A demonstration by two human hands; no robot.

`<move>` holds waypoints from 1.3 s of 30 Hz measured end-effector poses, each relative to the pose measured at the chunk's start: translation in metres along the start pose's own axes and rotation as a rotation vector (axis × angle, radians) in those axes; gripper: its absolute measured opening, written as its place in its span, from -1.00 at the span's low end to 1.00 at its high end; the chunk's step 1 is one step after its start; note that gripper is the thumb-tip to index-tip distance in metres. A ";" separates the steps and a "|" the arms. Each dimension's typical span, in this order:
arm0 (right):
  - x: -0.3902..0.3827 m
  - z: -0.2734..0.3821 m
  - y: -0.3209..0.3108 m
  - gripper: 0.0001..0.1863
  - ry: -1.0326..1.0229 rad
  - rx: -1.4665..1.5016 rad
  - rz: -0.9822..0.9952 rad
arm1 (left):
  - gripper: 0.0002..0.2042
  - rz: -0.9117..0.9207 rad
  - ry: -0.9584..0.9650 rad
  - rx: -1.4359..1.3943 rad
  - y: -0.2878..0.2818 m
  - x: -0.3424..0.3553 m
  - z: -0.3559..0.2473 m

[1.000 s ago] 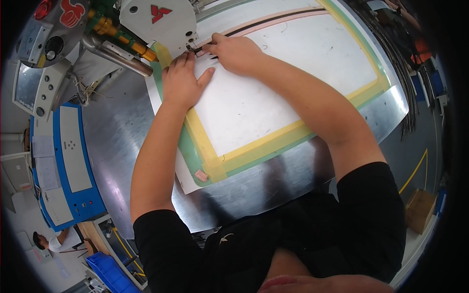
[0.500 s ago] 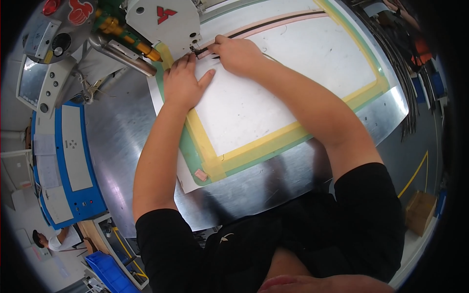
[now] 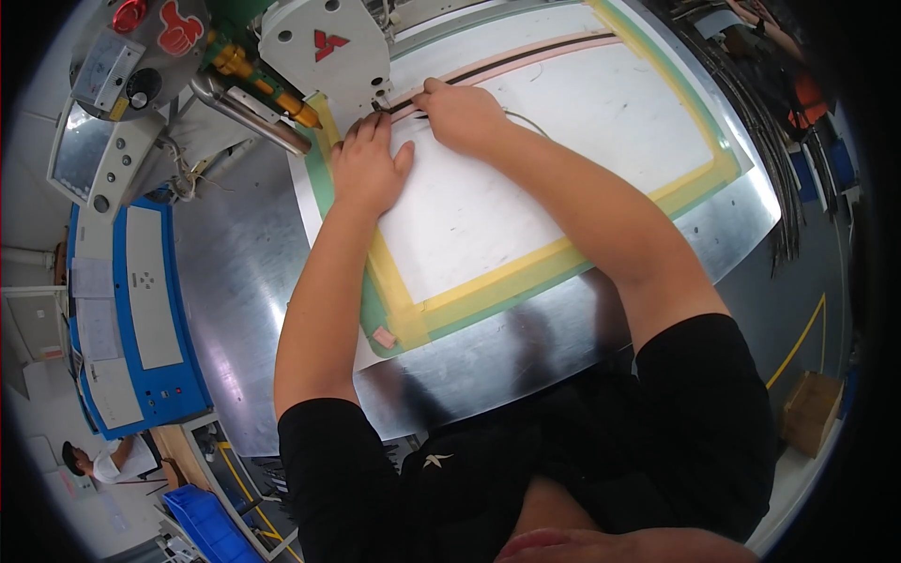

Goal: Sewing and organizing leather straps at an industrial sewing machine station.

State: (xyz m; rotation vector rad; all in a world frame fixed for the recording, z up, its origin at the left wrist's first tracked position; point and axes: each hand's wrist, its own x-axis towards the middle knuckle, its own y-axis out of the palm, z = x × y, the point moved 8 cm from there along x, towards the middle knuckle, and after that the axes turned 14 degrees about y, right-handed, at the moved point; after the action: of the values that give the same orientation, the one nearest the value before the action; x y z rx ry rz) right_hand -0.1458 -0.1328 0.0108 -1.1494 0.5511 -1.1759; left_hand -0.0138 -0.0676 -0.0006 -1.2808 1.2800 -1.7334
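Both hands are down on a big white panel (image 3: 526,178) framed in yellow and green tape, which lies flat on the shiny metal tabletop (image 3: 244,310) and runs in under the white head (image 3: 324,52) of a sewing machine at its far left corner. The left hand (image 3: 368,167) lies open and flat on the panel, fingers together and pointing at the machine head, thumb spread toward the other hand; it grips nothing, it only presses. The right hand (image 3: 460,113) is curled, its fingertips pinching or pinning the end of a dark strip (image 3: 526,58) that follows a pink band along the panel's far edge; whether it truly holds the strip or just presses it down I cannot tell from here, since the fingers hide the spot. The needle area itself is covered by the head and the knuckles. To my eye the work is lining that strip up right at the foot, and doing it well looks like a matter of keeping the flat hand's weight even so the panel does not creep on the slick steel, while the other hand keeps the strip straight in its pink channel and flat, with no twist at the end. Fingertips are very close to the head, so I would keep them to the side of the stitch line. A grey control box (image 3: 94,150) and a blue console (image 3: 141,310) sit off to the left, well apart from both hands.
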 end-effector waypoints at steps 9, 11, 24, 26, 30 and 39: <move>0.008 -0.044 -0.024 -0.64 0.052 -0.073 0.039 | -0.39 0.051 -0.046 0.051 -0.009 -0.005 0.006; 0.008 -0.052 -0.028 -0.64 0.060 -0.070 0.035 | -0.36 0.091 -0.076 0.080 -0.010 -0.007 0.009; 0.003 -0.023 -0.011 -0.63 0.016 -0.064 0.056 | -0.20 0.095 -0.138 0.041 -0.011 0.000 -0.005; 0.003 -0.018 -0.009 -0.63 0.016 -0.071 0.069 | -0.18 0.115 -0.154 0.029 -0.011 0.001 -0.006; 0.001 -0.007 -0.007 -0.63 -0.009 -0.057 0.094 | -0.18 0.131 -0.155 0.011 -0.012 0.001 -0.006; 0.000 -0.004 -0.005 -0.62 -0.034 -0.067 0.063 | -0.18 0.146 -0.210 -0.001 -0.013 -0.014 0.012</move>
State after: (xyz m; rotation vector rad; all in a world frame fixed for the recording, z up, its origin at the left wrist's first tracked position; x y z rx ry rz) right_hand -0.1513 -0.1342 0.0139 -1.1985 0.6002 -1.0889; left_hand 0.0028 -0.0543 0.0077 -1.2977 1.2199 -1.4560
